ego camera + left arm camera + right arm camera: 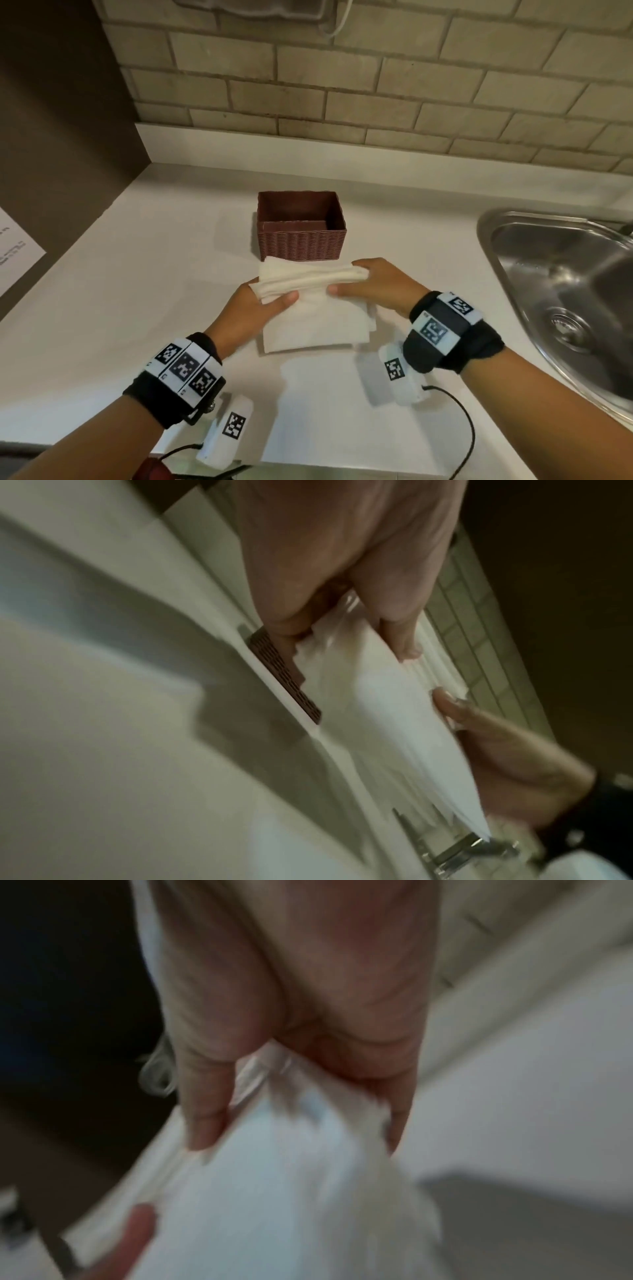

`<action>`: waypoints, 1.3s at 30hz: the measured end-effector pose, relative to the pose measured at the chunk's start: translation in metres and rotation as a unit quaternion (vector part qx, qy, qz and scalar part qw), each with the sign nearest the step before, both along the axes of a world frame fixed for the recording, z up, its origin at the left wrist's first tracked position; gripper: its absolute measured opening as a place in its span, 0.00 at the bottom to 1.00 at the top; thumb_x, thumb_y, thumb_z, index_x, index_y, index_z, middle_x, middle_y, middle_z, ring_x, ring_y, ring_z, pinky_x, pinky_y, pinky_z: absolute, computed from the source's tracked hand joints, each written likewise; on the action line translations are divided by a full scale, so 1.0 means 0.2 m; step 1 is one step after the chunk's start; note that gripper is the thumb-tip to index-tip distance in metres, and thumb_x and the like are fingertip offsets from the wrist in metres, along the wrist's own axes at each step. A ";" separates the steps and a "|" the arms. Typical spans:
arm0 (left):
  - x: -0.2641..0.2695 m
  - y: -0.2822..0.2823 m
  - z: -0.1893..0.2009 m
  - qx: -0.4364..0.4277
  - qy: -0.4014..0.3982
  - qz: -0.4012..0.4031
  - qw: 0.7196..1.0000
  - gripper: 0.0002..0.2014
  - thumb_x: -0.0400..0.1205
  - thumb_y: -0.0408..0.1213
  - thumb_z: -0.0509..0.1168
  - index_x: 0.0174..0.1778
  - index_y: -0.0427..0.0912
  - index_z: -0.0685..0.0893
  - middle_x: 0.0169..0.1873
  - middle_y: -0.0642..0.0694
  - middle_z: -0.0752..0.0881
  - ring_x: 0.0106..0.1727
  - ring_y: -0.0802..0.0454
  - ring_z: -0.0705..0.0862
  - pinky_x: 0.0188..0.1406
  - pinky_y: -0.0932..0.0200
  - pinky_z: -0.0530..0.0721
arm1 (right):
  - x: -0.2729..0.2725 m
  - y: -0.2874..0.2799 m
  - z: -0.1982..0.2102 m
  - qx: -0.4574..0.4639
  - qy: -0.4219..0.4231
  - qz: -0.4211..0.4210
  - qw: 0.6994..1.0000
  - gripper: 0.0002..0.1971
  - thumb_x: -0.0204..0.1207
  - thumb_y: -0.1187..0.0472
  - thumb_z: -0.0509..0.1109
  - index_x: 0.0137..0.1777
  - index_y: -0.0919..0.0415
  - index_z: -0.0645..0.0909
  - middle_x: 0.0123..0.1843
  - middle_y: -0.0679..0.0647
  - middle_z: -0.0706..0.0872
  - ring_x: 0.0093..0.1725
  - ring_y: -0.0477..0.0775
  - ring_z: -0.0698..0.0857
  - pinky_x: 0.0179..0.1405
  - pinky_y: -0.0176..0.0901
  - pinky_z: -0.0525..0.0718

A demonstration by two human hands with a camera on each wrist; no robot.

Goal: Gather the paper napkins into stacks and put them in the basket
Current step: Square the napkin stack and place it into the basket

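Left hand (pixel 255 310) and right hand (pixel 371 286) each grasp one end of the napkins (pixel 315 308), thumbs on top. Stack held just in front of the basket (pixel 301 240), above the counter (pixel 137 274).

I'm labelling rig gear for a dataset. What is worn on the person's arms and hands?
Both forearms are bare, no sleeves or gloves. The left hand and right hand each have a black wrist strap carrying white tiles with black square codes, a white coded block below, and a black cable.
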State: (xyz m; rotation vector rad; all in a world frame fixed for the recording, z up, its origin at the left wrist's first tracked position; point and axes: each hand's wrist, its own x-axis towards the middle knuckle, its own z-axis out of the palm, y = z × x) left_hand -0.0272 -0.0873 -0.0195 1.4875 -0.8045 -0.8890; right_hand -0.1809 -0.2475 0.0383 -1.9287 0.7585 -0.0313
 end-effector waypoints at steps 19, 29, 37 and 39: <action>-0.04 0.01 0.01 -0.019 -0.340 -0.011 0.940 0.41 0.68 0.34 0.78 0.67 0.69 0.62 0.68 0.59 0.66 0.64 0.74 0.66 0.65 0.74 0.66 | -0.03 0.19 -0.21 -0.064 -0.088 -0.145 0.983 0.34 0.69 0.65 0.75 0.72 0.50 0.63 0.57 0.46 0.77 0.57 0.48 0.77 0.55 0.34 0.75; 0.03 0.03 0.03 0.010 -0.394 0.024 0.919 0.24 0.68 0.40 0.78 0.60 0.49 0.81 0.58 0.56 0.77 0.59 0.61 0.76 0.61 0.67 0.74 | -0.05 0.18 -0.22 -0.321 0.002 0.027 0.947 0.28 0.81 0.59 0.62 0.80 0.51 0.58 0.70 0.59 0.71 0.57 0.59 0.82 0.56 0.43 0.81; 0.00 0.03 0.04 0.119 -0.606 -0.096 0.780 0.38 0.69 0.45 0.76 0.74 0.50 0.66 0.63 0.45 0.79 0.51 0.45 0.84 0.39 0.52 0.86 | 0.00 0.22 -0.27 -0.410 -0.051 0.076 0.908 0.27 0.69 0.71 0.74 0.69 0.66 0.76 0.48 0.66 0.81 0.42 0.66 0.84 0.37 0.50 0.87; 0.03 0.03 0.04 0.102 -0.631 -0.089 0.764 0.29 0.66 0.38 0.79 0.62 0.42 0.78 0.50 0.41 0.86 0.40 0.42 0.87 0.30 0.51 0.86 | -0.02 0.20 -0.28 -0.420 -0.085 0.064 0.901 0.22 0.66 0.72 0.75 0.62 0.66 0.81 0.44 0.64 0.81 0.38 0.64 0.84 0.33 0.48 0.87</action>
